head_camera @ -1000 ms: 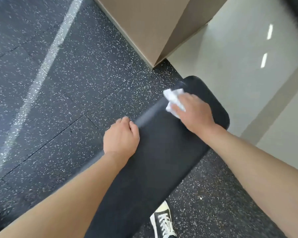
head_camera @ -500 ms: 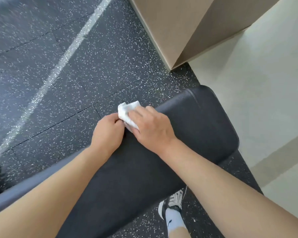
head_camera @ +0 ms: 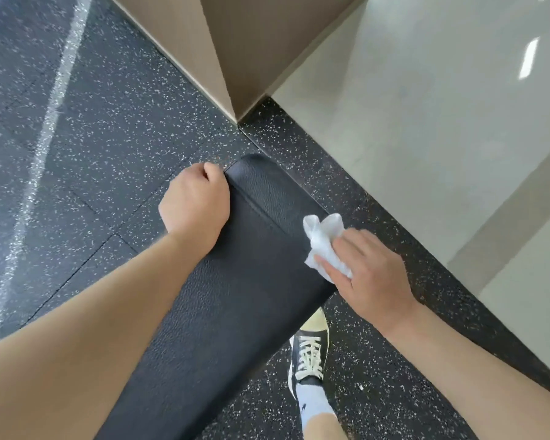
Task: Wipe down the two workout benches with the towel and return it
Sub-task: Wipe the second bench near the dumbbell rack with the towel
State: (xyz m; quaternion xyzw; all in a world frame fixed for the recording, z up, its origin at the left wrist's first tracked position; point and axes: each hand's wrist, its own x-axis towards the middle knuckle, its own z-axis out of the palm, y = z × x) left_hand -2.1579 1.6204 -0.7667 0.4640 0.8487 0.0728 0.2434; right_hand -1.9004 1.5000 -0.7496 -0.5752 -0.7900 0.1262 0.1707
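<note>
A black padded workout bench (head_camera: 235, 296) runs from the lower left up to the middle of the view. My left hand (head_camera: 197, 204) rests curled on the bench's left edge near its far end, holding no towel. My right hand (head_camera: 369, 271) presses a crumpled white towel (head_camera: 324, 246) against the bench's right edge, fingers spread over the cloth. Only this one bench is in view.
The speckled black rubber floor (head_camera: 115, 147) has a white painted line (head_camera: 51, 115) on the left. A tan box or pillar corner (head_camera: 223, 52) stands just beyond the bench. Pale glossy tile floor (head_camera: 426, 122) lies to the right. My shoe (head_camera: 310, 354) is beside the bench.
My right hand has carried the towel from the bench's left edge, next to my left hand, across to the right edge. My left hand has shifted toward the bench's far end.
</note>
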